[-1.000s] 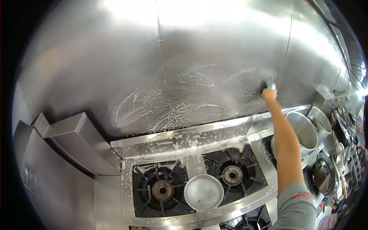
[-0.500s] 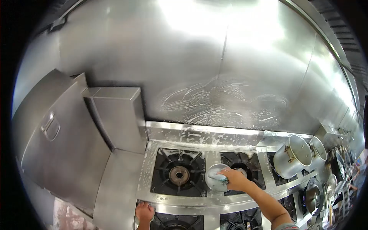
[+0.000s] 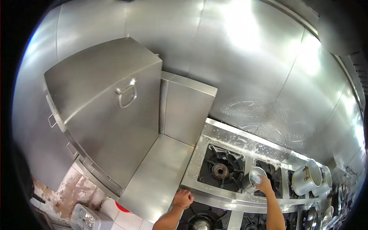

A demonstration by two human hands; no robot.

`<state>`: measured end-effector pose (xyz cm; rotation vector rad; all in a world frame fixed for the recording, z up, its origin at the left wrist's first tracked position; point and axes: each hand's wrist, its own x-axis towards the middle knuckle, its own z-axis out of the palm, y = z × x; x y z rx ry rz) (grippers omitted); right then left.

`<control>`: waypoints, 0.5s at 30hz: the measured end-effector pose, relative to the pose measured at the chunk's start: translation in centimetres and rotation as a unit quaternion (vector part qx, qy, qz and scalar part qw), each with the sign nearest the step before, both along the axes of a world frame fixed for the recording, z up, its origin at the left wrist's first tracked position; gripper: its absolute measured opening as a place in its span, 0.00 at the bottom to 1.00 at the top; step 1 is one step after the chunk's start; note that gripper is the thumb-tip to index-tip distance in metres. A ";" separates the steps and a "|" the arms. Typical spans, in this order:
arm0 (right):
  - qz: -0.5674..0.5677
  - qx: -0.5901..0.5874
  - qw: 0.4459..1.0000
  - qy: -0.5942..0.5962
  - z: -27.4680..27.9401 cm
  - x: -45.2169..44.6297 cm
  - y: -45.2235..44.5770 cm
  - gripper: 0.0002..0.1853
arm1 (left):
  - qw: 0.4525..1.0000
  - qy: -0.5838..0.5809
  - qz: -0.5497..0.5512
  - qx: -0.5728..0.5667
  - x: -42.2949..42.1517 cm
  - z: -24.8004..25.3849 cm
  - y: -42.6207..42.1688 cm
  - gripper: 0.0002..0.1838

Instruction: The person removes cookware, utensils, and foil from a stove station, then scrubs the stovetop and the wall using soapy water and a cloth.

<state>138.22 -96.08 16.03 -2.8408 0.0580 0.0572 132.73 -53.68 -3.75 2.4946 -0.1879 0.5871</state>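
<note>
My right hand (image 3: 263, 184) reaches over the mouth of a round metal pot (image 3: 250, 184) that stands between two burners. Its fingers are closed on a pale greenish scouring pad (image 3: 255, 177), which shows only in part at the opening. My left hand (image 3: 183, 199) rests curled at the front left corner of the stove (image 3: 214, 194). Its fingers are folded, and whatever may be inside them is hidden. The nearest burner (image 3: 220, 171) lies between the two hands, a little behind them. Foamy streaks cover the stove's back ledge (image 3: 245, 138).
A steel wall (image 3: 264, 111) with soapy swirls rises behind the stove. To the left stand a large steel cabinet (image 3: 115, 103) and a flat steel counter (image 3: 161, 168). Two tall pots (image 3: 306, 178) sit at right. A clear plastic bin (image 3: 89, 219) stands on the floor.
The view has swung left, bringing more of the cabinet and the floor into sight. My right hand has lowered toward the pot's mouth, and the pot looks more upright. My left hand stays at the stove's corner.
</note>
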 end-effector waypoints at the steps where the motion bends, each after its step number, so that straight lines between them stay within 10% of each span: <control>1: -0.017 -0.048 0.994 -0.096 -1.7 -0.4 -1.7 0.31 | 1.000 0.001 -0.022 -0.018 0.0 0.1 0.0 0.08; 7: -0.344 -0.086 0.919 -0.171 -1.7 -3.2 1.0 0.33 | 0.993 0.053 -0.072 -0.077 -1.8 0.1 1.0 0.09; 9: -0.498 0.335 0.800 -0.021 -1.1 -3.0 1.1 0.26 | 0.982 0.136 -0.095 -0.087 -2.7 0.4 1.4 0.12; 15: -0.416 0.644 0.641 -0.024 -9.5 -0.4 -3.3 0.21 | 0.976 0.192 -0.098 -0.039 -9.8 1.1 2.4 0.12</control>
